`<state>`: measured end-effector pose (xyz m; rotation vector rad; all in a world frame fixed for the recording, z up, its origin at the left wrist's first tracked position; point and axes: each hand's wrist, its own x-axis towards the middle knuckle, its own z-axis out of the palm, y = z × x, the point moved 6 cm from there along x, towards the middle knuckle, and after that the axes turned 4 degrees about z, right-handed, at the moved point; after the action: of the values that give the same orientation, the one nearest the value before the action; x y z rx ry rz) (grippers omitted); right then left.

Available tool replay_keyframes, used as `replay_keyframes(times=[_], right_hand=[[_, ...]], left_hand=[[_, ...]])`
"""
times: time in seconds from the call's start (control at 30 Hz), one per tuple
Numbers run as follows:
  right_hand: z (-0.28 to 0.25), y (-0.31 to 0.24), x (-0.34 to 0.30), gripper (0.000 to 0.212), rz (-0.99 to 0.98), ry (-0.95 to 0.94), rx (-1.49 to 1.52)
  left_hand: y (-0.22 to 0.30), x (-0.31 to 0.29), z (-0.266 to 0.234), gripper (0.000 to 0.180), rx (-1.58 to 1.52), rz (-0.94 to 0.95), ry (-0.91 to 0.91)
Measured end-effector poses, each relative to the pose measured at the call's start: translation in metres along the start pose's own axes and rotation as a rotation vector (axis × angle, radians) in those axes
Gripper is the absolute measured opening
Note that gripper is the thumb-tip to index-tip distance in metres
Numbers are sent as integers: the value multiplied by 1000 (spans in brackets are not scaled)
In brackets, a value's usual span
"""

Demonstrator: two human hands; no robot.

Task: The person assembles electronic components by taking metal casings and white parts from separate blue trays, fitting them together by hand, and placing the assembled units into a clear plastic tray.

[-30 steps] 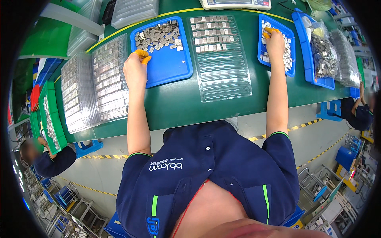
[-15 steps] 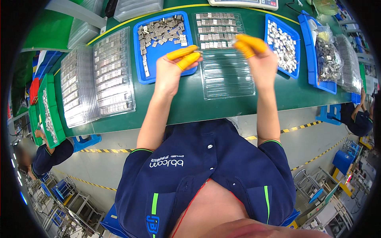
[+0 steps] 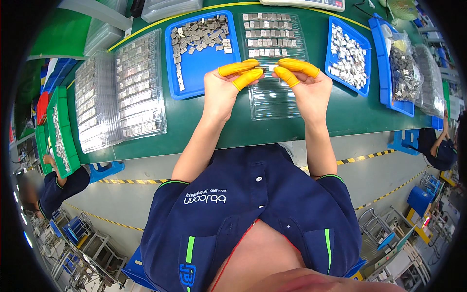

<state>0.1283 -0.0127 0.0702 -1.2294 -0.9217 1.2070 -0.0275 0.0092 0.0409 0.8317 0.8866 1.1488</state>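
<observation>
My left hand (image 3: 226,85), in yellow finger cots on thumb and forefinger, pinches a small dark metal piece (image 3: 264,69). Facing it, my right hand (image 3: 307,87), also in yellow cots, pinches a small white piece (image 3: 271,68). The two pieces sit end to end; I cannot tell whether they touch. Both hands hover over a clear plastic blister tray (image 3: 272,104), whose far rows hold small silvery metal parts (image 3: 267,34). Left of it, a blue tray (image 3: 194,78) contains loose metal parts; to the right, another blue tray (image 3: 362,87) contains loose white parts.
Stacked clear trays (image 3: 141,92) filled with parts lie at the left, beside green bins (image 3: 73,158). At the right stand a blue bin (image 3: 384,73) and bagged parts (image 3: 406,73). A scale (image 3: 321,4) is at the far edge. Co-workers sit on both sides.
My left hand has moved right and my right hand has moved left and nearer. Their fingertips, apart before, now meet closely above the clear tray.
</observation>
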Motion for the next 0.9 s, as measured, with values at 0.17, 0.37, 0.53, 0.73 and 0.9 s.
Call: replay_keyframes(times=[0.17, 0.37, 0.53, 0.73, 0.9], right_hand=[[1, 4, -2, 20, 2, -52, -20], [1, 32, -1, 22, 276, -284, 54], [3, 35, -3, 20, 280, -253, 38], [-1, 29, 4, 15, 110, -180, -127], [-51, 15, 43, 13, -366, 187, -1051]], left_hand=[[-3, -3, 0, 24, 45, 8, -32], [-13, -7, -3, 25, -7, -148, -173], [-22, -10, -3, 25, -47, -217, -161], [-27, -11, -3, 23, -53, -217, -93], [-5, -5, -27, 22, 275, 141, -23]])
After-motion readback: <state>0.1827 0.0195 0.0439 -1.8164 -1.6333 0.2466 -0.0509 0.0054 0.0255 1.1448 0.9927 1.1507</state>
